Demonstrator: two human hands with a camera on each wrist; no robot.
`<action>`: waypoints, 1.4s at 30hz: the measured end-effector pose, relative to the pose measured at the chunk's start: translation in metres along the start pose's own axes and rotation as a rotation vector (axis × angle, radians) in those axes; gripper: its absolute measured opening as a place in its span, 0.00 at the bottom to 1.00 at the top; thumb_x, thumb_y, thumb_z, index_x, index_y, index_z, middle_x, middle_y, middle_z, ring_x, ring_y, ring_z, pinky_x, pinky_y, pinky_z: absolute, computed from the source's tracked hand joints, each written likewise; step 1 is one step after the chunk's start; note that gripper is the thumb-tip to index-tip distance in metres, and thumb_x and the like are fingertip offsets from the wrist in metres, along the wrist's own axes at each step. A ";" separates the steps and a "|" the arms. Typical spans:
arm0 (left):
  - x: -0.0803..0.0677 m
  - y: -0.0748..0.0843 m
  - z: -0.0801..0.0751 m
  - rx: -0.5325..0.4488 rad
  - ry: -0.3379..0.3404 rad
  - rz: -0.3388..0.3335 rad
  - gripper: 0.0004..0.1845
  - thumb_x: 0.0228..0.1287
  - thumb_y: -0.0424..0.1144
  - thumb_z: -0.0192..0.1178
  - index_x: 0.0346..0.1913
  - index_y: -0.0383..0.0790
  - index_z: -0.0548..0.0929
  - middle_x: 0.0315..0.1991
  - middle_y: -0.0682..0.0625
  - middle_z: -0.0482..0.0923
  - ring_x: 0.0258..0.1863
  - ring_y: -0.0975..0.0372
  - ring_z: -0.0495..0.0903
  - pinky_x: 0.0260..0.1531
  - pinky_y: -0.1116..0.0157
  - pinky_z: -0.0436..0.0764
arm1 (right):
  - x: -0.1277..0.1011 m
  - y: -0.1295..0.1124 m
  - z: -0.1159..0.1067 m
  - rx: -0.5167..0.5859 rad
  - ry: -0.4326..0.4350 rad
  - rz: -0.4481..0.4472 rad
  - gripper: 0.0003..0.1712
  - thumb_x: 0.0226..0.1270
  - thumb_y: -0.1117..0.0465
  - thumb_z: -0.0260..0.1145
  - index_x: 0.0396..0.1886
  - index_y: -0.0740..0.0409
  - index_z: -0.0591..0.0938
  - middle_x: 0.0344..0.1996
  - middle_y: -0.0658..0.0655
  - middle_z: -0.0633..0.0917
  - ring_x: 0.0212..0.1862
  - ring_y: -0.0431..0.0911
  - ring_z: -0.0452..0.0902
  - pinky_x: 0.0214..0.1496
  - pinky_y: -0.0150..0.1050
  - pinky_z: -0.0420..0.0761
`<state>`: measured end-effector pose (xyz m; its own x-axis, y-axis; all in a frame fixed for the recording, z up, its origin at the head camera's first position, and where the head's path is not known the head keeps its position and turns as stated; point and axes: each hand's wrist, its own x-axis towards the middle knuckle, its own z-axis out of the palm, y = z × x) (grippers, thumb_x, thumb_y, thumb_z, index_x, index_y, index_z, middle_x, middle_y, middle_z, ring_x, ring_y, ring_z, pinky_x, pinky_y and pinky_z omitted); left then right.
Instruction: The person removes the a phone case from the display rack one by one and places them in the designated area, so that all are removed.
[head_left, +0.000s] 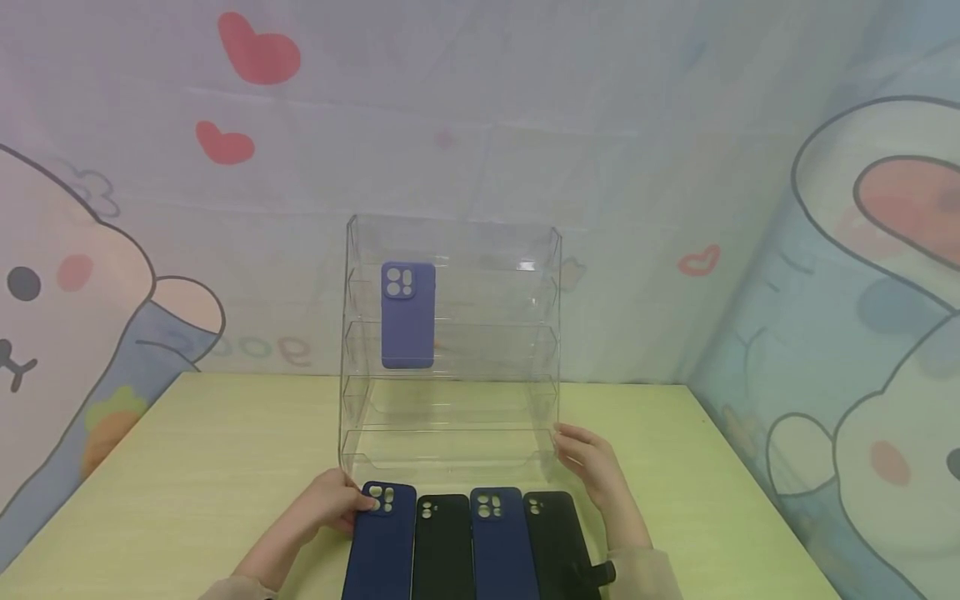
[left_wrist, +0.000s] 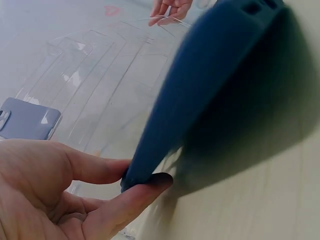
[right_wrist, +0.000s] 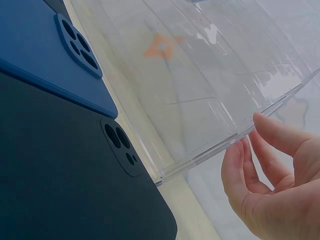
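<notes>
My left hand [head_left: 335, 501] pinches the top left edge of a dark blue phone case [head_left: 381, 546] between thumb and fingers. In the left wrist view this phone case [left_wrist: 200, 85] is raised at a slant, casting a shadow on the table. My right hand [head_left: 592, 462] holds the lower right edge of a clear plastic tiered rack [head_left: 450, 446], with thumb and fingertips at that edge in the right wrist view. High on the rack's left side, a lavender phone case [head_left: 408, 325] stands upright. Next to the held case lie a black case [head_left: 442, 546], a second blue case [head_left: 504, 546] and another black case [head_left: 558, 542].
The rack stands on a pale yellow table [head_left: 210, 467], directly behind the row of cases. A cloth backdrop [head_left: 480, 100] with cartoon bears and hearts hangs behind and at the right. Near my right sleeve is a small black object [head_left: 602, 573].
</notes>
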<state>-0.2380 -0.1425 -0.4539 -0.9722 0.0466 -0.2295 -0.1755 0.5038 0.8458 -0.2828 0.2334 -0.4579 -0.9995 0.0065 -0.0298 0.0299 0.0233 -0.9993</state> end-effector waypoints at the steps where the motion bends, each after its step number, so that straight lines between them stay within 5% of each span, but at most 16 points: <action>1: 0.000 0.000 0.000 0.005 0.006 -0.003 0.07 0.54 0.28 0.66 0.24 0.28 0.80 0.17 0.47 0.79 0.16 0.62 0.79 0.21 0.65 0.84 | 0.000 0.000 0.000 0.000 0.000 -0.001 0.27 0.72 0.65 0.58 0.67 0.72 0.68 0.68 0.69 0.70 0.67 0.58 0.69 0.69 0.45 0.71; 16: -0.003 0.004 0.001 0.220 0.025 0.032 0.11 0.53 0.31 0.72 0.31 0.22 0.85 0.19 0.45 0.82 0.18 0.60 0.82 0.22 0.65 0.85 | 0.000 -0.002 -0.001 -0.009 0.002 -0.004 0.27 0.73 0.65 0.58 0.67 0.72 0.68 0.67 0.69 0.70 0.67 0.59 0.69 0.70 0.48 0.70; 29: -0.008 0.007 0.000 0.299 0.043 0.034 0.13 0.52 0.34 0.73 0.30 0.23 0.85 0.15 0.47 0.81 0.15 0.60 0.82 0.18 0.67 0.83 | 0.001 -0.001 -0.001 -0.005 -0.001 -0.009 0.27 0.72 0.66 0.58 0.67 0.72 0.68 0.67 0.69 0.70 0.67 0.59 0.69 0.68 0.44 0.72; 37: -0.012 0.013 -0.003 0.304 0.019 0.036 0.13 0.55 0.37 0.71 0.29 0.26 0.85 0.15 0.47 0.81 0.15 0.60 0.82 0.18 0.66 0.83 | 0.001 -0.001 -0.001 -0.003 0.006 -0.011 0.26 0.72 0.66 0.58 0.66 0.73 0.69 0.67 0.69 0.71 0.67 0.59 0.69 0.67 0.43 0.73; 42: -0.015 0.016 -0.008 0.218 -0.036 0.035 0.12 0.57 0.39 0.70 0.32 0.29 0.86 0.17 0.47 0.81 0.14 0.61 0.81 0.19 0.66 0.83 | 0.000 0.000 0.001 -0.003 0.018 -0.003 0.26 0.71 0.66 0.59 0.66 0.72 0.69 0.66 0.69 0.72 0.65 0.57 0.72 0.66 0.42 0.74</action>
<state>-0.2277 -0.1421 -0.4334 -0.9703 0.0962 -0.2218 -0.0999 0.6760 0.7301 -0.2831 0.2327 -0.4579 -0.9994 0.0242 -0.0265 0.0272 0.0265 -0.9993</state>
